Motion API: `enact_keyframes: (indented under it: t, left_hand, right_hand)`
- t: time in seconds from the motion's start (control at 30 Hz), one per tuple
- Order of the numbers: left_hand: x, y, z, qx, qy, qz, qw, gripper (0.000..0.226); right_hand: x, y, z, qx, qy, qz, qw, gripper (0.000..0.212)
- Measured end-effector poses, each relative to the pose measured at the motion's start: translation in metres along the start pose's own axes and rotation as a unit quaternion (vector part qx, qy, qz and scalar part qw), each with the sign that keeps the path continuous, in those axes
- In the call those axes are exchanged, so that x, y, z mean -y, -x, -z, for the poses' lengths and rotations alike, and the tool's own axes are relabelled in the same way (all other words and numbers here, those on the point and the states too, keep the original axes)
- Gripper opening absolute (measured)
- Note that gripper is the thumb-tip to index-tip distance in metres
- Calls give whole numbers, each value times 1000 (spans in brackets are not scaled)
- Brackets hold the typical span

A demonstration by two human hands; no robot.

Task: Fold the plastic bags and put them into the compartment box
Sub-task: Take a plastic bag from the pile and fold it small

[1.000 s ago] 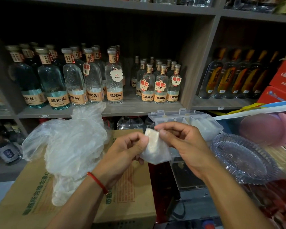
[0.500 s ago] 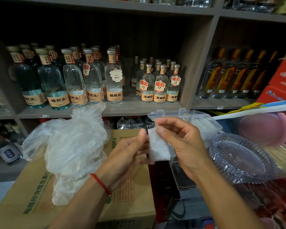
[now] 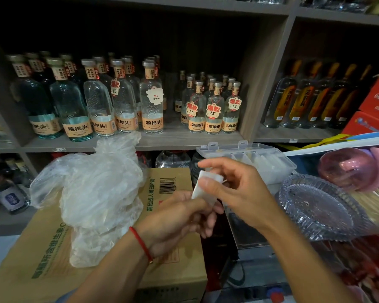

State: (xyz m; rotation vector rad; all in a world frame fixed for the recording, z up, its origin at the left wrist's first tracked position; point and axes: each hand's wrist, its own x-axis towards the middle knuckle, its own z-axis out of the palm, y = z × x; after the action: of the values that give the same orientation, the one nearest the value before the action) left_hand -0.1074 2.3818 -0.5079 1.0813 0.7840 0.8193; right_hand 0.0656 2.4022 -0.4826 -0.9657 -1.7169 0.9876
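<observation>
Hands: left grip and right grip both pinch small flat translucent folded bag; crinkly bag pile beside.

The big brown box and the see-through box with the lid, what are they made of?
The brown box looks like matte cardboard: dull tan sides, printed writing and a barcode. The compartment box looks like clear, slightly cloudy hard plastic: you see folded bags through its walls, and it has moulded latches.

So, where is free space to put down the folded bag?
Bare brown cardboard box top between the clear plastic bag heap and the hands. Crowded: the clear compartment box behind the right hand, and the glass dish.
</observation>
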Motion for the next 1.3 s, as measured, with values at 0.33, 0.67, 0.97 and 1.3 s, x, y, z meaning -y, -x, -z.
enact_keyframes:
  t: [0.33, 0.67, 0.97, 1.3]
  left_hand:
    - [0, -7, -8, -127, 7, -134, 983, 54]
    - [14, -11, 1, -277, -144, -234, 921, 22]
    - [9, -12, -5, -218, 91, -132, 963, 52]
    - [15, -10, -8, -326, -65, -240, 912, 23]
  right_hand:
    - [-5, 0, -28, -194, -26, -13, 980, 5]
    - [5, -3, -39, -142, -41, -100, 984, 23]
    - [-4, -2, -37, -179, 24, -60, 982, 17]
    - [-1, 3, -49, -124, -112, -142, 976, 27]
